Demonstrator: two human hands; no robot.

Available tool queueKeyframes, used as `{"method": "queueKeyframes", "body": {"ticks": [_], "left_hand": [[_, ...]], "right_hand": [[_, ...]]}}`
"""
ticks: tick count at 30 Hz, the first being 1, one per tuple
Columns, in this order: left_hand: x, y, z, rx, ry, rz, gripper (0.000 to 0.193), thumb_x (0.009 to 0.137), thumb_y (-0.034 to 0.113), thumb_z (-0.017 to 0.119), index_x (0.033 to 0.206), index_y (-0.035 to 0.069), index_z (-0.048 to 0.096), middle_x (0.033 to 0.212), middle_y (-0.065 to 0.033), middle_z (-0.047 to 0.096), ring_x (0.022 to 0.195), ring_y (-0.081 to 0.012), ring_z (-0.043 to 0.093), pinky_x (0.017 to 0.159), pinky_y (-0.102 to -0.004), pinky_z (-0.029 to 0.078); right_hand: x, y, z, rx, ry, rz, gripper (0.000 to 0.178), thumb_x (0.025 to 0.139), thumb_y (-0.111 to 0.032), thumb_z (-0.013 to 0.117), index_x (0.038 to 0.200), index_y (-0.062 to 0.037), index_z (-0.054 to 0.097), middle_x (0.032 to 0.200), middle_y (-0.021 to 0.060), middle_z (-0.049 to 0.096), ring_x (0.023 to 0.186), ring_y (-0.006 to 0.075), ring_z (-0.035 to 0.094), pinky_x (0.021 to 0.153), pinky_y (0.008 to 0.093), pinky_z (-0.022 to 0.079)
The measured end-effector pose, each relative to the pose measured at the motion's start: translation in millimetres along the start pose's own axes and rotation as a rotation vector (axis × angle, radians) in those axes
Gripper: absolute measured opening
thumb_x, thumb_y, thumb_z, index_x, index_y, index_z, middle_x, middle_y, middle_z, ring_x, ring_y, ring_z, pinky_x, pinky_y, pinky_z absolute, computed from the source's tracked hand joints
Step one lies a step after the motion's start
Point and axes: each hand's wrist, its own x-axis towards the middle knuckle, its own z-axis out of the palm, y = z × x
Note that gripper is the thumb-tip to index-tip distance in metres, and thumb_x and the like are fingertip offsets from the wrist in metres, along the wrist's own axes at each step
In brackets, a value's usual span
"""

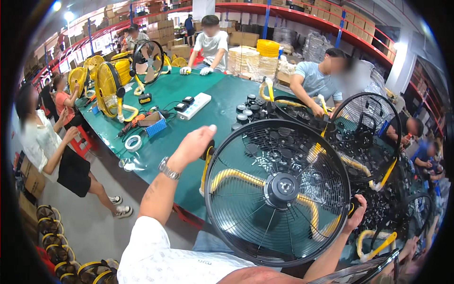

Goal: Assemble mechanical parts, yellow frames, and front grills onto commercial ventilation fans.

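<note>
A round black wire fan guard (282, 188) with a dark hub stands tilted in front of me, on a yellow tube stand (236, 175) partly wrapped in clear film. My left hand (195, 146), with a metal watch on its wrist, is closed at the black side knob (208, 150) on the stand's left arm; its thumb points up and its other fingers are partly hidden. On the opposite side, my right hand (355, 214) has its fingers curled round the right side knob (352, 207). Through the wires no fan blades show, only the green table (161, 163) and black parts.
Several black round parts (243, 113) lie beyond the fan. Another black fan guard (366, 128) stands at right, near a co-worker in light blue (314, 78). A white power strip (195, 106), tape roll (133, 143) and blue parts box (155, 125) are at left, with yellow fans (108, 90) behind.
</note>
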Motion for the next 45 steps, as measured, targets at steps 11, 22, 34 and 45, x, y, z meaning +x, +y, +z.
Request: {"method": "queueKeyframes", "body": {"ticks": [11, 22, 34, 45], "left_hand": [[-27.1, -17.2, 13.9, -0.279, 0.125, 0.278, 0.033, 0.103, 0.020, 0.046, 0.119, -0.003, 0.063, 0.124, -0.0135, 0.065, 0.115, -0.0229, 0.062, 0.099, -0.0373, 0.047], [-25.6, -29.8, 33.3, -0.291, 0.227, 0.574, 0.033, 0.102, 0.021, 0.043, 0.115, -0.003, 0.062, 0.116, -0.0162, 0.064, 0.104, -0.0195, 0.062, 0.093, -0.0349, 0.050], [-22.9, -6.3, 29.4, -0.106, 0.216, 0.335, 0.035, 0.103, 0.025, 0.046, 0.111, -0.004, 0.064, 0.114, -0.0147, 0.068, 0.102, -0.0222, 0.065, 0.089, -0.0340, 0.051], [-0.5, -4.7, 12.1, 0.137, -0.033, -0.080, 0.035, 0.103, 0.028, 0.048, 0.106, -0.002, 0.065, 0.103, -0.0119, 0.070, 0.089, -0.0182, 0.066, 0.079, -0.0301, 0.051]], "right_hand": [[30.2, -51.7, -18.7, -0.313, -0.245, 0.355, 0.035, 0.107, -0.022, 0.040, 0.116, 0.0053, 0.061, 0.114, 0.0134, 0.065, 0.110, 0.0211, 0.059, 0.099, 0.0330, 0.043], [116.4, -45.8, -11.7, -0.349, -0.952, 0.757, 0.040, 0.100, -0.029, 0.053, 0.084, 0.0063, 0.064, 0.069, 0.0003, 0.061, 0.070, 0.0095, 0.051, 0.066, 0.0322, 0.043], [77.0, -37.8, -11.9, -0.315, -0.537, 0.448, 0.037, 0.101, -0.025, 0.049, 0.081, 0.0042, 0.060, 0.071, 0.0045, 0.055, 0.068, 0.0137, 0.048, 0.064, 0.0318, 0.038], [58.4, -66.0, -4.1, -0.450, -0.480, -0.213, 0.017, 0.095, -0.007, 0.050, 0.096, 0.0038, 0.063, 0.096, 0.0187, 0.065, 0.086, 0.0323, 0.062, 0.080, 0.0377, 0.049]]}}
